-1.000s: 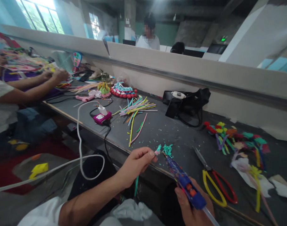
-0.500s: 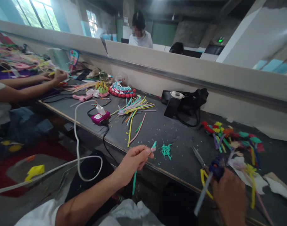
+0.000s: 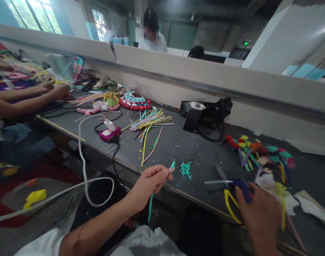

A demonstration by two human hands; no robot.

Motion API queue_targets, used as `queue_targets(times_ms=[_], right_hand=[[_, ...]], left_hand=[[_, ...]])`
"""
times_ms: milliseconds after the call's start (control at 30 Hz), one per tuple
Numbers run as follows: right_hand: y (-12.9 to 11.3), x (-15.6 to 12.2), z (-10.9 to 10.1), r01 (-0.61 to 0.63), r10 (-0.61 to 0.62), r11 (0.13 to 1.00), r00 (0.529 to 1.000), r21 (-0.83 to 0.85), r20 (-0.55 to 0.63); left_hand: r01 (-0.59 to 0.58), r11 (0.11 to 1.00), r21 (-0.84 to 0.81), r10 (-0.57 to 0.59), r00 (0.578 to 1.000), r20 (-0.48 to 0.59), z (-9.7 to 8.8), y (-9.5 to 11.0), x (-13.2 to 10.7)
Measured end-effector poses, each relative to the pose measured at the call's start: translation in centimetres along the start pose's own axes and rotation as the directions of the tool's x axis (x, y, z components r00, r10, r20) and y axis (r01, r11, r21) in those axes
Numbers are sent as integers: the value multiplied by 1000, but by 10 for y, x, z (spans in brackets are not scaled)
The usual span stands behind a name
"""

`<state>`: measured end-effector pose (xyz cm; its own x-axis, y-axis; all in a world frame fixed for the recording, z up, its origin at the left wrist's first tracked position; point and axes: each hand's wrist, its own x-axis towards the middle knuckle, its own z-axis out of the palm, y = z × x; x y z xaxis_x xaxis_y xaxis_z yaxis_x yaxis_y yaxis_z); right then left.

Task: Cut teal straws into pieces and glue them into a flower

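Both my hands at the near edge of the grey table (image 3: 183, 145), each one holding something.

My left hand (image 3: 148, 182) is closed in a pinch, thumb against fingers, on a thin teal stick (image 3: 151, 206). The stick hangs down under the hand, and its tip stands up over the table edge, near the teal scraps (image 3: 185, 169). My right hand (image 3: 260, 209), a little blurred, is wrapped around the blue glue gun (image 3: 241, 186), low on the table, lying across the yellow-handled scissors (image 3: 229, 201).
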<state>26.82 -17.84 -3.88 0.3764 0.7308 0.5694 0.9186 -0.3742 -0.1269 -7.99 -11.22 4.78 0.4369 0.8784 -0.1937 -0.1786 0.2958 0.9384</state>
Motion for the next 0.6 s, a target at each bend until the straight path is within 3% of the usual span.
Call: queue_targets(times_ms=[67,133,267,433,600], right_hand=[[-38,-1,-9,123,-118,975,992,185,-37],[-75,-3,-13,236,-263,913,964,333,38],[-126,-5,-8,355,-399,904,899,237,178],[-140,-2,2,387,-431,894,880,226,198],[-137,-6,-8,366,-426,885,886,289,182]], left_hand=[[4,1000,1,-4,1000,4,2,0,0],[5,1000,1,-5,1000,8,4,0,0],[9,1000,-3,-9,1000,16,5,-2,-2],[0,1000,-12,0,1000,12,1,-4,-4],[-6,1000,-23,6,1000,5,1,-8,-2]])
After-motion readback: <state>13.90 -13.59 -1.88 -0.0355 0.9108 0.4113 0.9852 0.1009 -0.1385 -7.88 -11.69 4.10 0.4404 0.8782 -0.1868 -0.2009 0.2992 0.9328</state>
